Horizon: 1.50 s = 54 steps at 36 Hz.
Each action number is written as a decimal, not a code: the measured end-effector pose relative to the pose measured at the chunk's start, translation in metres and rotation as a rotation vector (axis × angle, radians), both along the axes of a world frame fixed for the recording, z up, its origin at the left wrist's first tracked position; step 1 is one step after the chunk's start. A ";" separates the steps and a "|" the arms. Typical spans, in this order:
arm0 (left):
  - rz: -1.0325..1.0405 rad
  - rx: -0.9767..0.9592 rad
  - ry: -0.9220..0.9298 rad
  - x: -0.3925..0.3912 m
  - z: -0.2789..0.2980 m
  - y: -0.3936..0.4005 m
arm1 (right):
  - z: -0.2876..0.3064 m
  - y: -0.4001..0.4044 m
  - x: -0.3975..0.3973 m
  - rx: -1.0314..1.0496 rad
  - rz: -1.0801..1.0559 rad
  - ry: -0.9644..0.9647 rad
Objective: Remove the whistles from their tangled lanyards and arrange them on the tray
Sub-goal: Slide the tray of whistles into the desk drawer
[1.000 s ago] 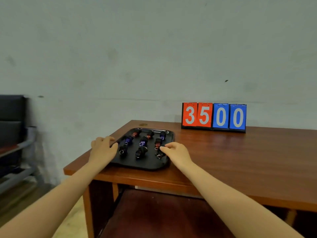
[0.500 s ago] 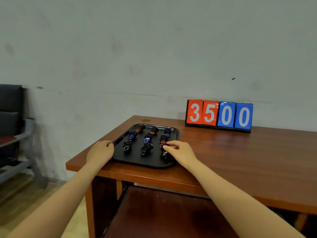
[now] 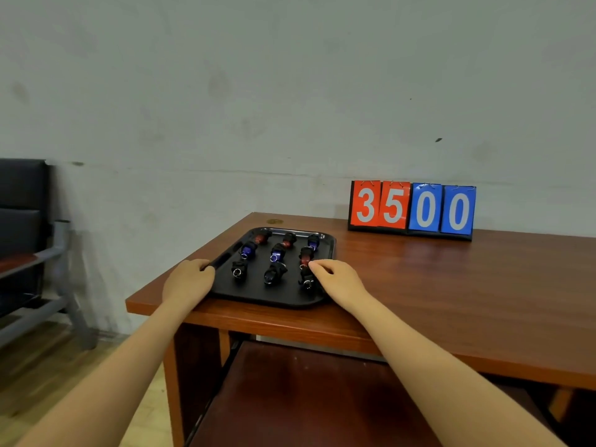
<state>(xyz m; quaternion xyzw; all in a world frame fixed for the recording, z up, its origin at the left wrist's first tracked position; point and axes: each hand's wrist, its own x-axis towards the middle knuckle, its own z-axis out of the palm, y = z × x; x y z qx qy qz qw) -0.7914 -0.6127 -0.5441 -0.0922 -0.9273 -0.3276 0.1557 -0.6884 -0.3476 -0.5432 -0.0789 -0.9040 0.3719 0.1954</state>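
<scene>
- Tray (image 3: 258,293): black, on the near left corner of the wooden table (image 3: 451,285).
- Whistles (image 3: 274,274): nine, in three rows of three on the tray, apart from one another.
- Left hand (image 3: 188,282): fingers curled over the tray's left rim.
- Right hand (image 3: 338,280): fingers curled at the tray's right side, touching the near-right whistles; whether it grips one, cannot tell.
- Scoreboard (image 3: 411,208): reads 3500, at the wall.

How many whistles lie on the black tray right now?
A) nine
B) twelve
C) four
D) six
A: the whistles sit in three rows of three on the tray, nine in all.
</scene>
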 end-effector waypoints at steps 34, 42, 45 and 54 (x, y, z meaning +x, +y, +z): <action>-0.029 -0.009 -0.038 0.016 0.000 -0.002 | 0.000 0.006 0.037 -0.114 -0.070 0.014; -0.010 0.041 -0.071 0.029 0.003 0.000 | 0.001 0.005 0.046 -0.068 -0.107 0.000; -0.020 0.063 -0.079 0.033 0.003 0.000 | 0.000 0.006 0.051 -0.065 -0.134 -0.001; -0.067 0.101 -0.175 0.055 0.010 0.014 | 0.002 0.009 0.070 -0.050 -0.243 -0.008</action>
